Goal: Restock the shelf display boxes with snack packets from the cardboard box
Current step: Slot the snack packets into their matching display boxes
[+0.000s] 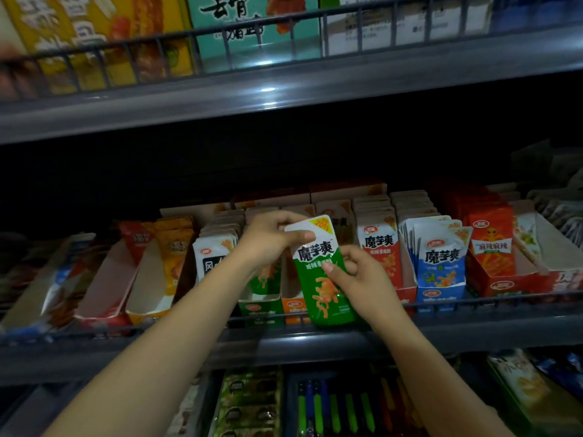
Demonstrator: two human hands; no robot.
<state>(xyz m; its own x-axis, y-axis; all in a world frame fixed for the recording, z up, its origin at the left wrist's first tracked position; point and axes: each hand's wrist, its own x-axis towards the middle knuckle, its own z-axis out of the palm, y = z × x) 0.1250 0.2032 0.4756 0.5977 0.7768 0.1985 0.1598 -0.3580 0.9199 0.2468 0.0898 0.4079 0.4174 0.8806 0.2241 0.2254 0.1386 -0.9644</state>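
Note:
A green and white snack packet (321, 272) stands upright in front of the middle shelf, held in both hands. My left hand (271, 238) pinches its top left corner from above. My right hand (356, 279) grips its right edge at mid height. Behind and below the packet sits a green display box (260, 305) with a few green packets in it, and an orange display box (291, 305) next to it. The cardboard box is out of view.
Red (378, 253), blue (440, 266) and red-orange (492, 247) packet rows fill display boxes to the right. Open-fronted boxes (151, 279) stand at the left. A wire rail (473, 302) runs along the shelf's front edge. Shelves lie above and below.

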